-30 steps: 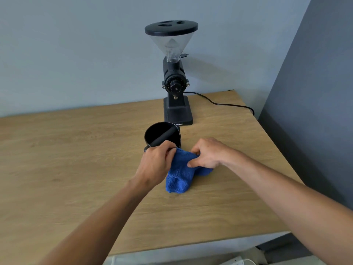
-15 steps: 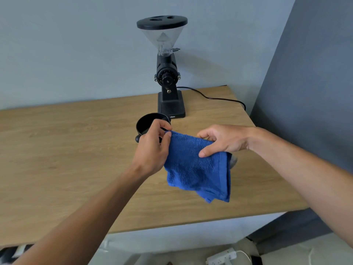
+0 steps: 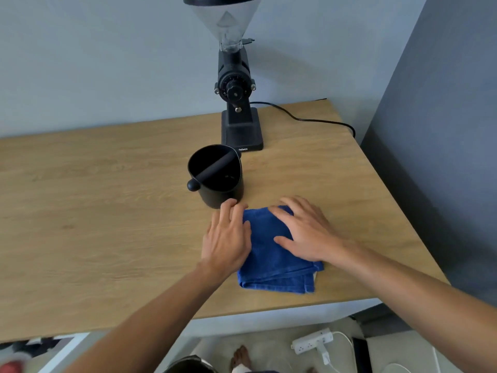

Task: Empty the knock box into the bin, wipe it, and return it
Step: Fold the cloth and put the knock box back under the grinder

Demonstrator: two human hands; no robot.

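The black knock box (image 3: 215, 176) stands upright on the wooden table (image 3: 94, 211), its bar running across the open top. Just in front of it lies a folded blue cloth (image 3: 274, 262). My left hand (image 3: 228, 238) rests flat at the cloth's left edge, fingers spread, fingertips close to the knock box base. My right hand (image 3: 306, 230) presses flat on top of the cloth with fingers apart. Neither hand grips anything.
A black coffee grinder (image 3: 236, 84) with a clear hopper stands behind the knock box, its cable (image 3: 309, 119) trailing right along the table. A dark wall panel lies to the right. Below the table edge sit a white power strip (image 3: 313, 340) and a dark round rim (image 3: 188, 364).
The cloth was held up spread between both hands; now it lies folded on the table with both hands flat on it. The left hand has left the knock box rim.
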